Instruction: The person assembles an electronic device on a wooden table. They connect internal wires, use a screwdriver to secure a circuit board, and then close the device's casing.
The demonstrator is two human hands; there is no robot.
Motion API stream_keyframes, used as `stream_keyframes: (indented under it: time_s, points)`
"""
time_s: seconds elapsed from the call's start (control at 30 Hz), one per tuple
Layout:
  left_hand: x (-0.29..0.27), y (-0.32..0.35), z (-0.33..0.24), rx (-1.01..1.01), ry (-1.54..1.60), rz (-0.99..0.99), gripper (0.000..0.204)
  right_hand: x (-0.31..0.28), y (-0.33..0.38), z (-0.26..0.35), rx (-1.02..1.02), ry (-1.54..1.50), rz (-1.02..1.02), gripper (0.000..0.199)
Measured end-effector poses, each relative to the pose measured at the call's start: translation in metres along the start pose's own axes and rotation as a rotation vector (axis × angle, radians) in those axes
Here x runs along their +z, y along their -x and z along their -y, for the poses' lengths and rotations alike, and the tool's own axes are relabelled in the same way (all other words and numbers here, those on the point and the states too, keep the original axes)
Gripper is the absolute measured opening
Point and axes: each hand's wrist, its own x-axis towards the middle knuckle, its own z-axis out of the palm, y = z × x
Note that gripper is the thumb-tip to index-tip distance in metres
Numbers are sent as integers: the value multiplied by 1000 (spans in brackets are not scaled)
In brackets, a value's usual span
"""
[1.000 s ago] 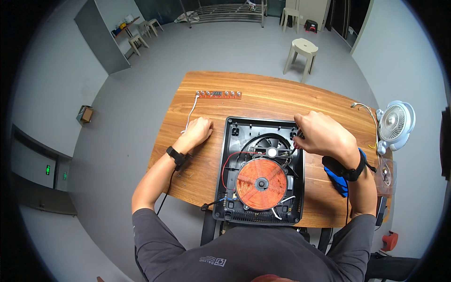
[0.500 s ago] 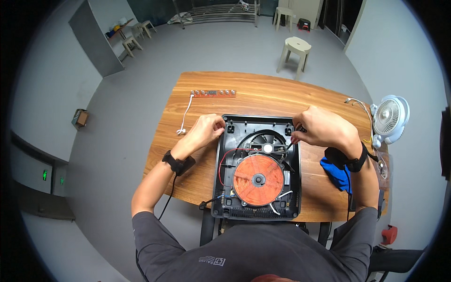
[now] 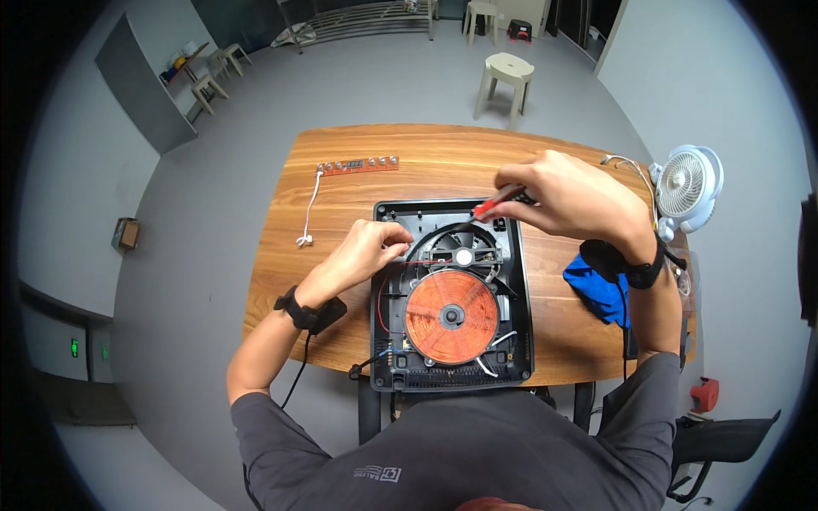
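Currently, the uncovered black induction-cooker housing lies on the wood-grain table, directly before the operator. The right hand grips a red-handled tool, its dark shaft directed toward the cooling fan. The left hand is positioned over the housing's left edge, thumb and forefinger drawn together; whether they pinch anything cannot be determined. The flat copper coil is seated nearer the operator than the fan.

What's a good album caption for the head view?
A right hand holds a red tool over an open black case.
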Motion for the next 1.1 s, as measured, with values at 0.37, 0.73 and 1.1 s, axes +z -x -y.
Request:
stream_keyframes:
  time_s: [0.37, 0.73, 1.1]
  points:
    - [12, -8, -3, 45, 1, 2, 18, 28, -14, 0, -149, -113, -47, 31]
    - [14, -8, -7, 36, -13, 3, 18, 33, -13, -2, -115, -140, -25, 31]
    - [16, -9, -10, 20, 47, 19, 23, 34, -14, -1, -72, -100, -27, 36]
